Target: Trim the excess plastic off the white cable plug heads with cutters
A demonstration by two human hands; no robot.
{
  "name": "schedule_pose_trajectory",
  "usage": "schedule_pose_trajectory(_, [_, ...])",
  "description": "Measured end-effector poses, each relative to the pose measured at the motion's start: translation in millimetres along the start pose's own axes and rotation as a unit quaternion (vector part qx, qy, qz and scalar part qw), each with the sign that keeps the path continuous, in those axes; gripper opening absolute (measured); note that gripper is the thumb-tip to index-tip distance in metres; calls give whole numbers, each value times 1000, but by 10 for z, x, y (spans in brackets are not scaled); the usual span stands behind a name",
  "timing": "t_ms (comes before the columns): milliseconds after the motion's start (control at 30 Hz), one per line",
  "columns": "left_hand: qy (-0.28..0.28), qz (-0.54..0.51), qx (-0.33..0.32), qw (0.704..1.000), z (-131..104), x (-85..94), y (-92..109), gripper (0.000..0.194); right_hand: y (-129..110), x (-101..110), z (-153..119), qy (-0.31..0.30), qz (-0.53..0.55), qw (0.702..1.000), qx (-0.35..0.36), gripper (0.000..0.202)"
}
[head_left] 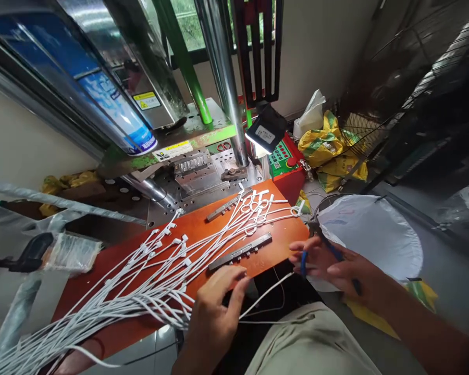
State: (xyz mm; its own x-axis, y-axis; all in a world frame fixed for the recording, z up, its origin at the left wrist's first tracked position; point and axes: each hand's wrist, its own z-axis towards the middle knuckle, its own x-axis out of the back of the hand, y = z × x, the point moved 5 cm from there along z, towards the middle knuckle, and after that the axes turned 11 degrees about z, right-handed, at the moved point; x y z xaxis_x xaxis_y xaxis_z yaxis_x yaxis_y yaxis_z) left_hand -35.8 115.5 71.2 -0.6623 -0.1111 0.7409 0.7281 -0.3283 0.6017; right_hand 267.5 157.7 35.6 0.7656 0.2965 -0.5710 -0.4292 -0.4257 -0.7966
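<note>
My right hand (347,268), closed, grips a pair of blue-handled pliers (304,264) off the right end of the orange board; their dark head points up and away from me. My left hand (219,307) is curled at the board's front edge with a white cable (266,296) in it, whose free end stretches right toward the pliers without touching them. A large bundle of white cables (133,302) lies beside that hand, several with small white angled plugs (185,262) and others with looped ends (260,205). Two metal mould bars (242,251) rest among them.
The orange board (285,234) fronts a press with a metal mould block (195,169) and steel columns (234,114). A lamp (266,130) hangs near a red-and-green control box (284,160). At right stand a white fabric-lined bin (375,229) and yellow bags (324,143).
</note>
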Motion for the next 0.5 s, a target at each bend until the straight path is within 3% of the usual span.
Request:
schedule_pose_trajectory(100, [12, 154, 28, 988, 506, 11, -128, 16, 227, -19, -74, -35, -17, 996, -75, 45])
schedule_pose_trajectory(167, [-46, 293, 92, 951, 856, -66, -274, 19, 390, -62, -88, -73, -78, 991, -82, 45])
schedule_pose_trajectory(267, [-67, 338, 111, 932, 1303, -179, -417, 16, 575, -114, -103, -70, -138, 985, -70, 58])
schedule_pose_trajectory(367, [-77, 348, 132, 925, 1567, -272, -549, 22, 670, -161, -162, -36, -208, 974, -78, 61])
schedule_pose_trajectory(500, [-78, 340, 144, 926, 1666, -276, -657, 29, 641, -220, -244, -9, -260, 961, -93, 66])
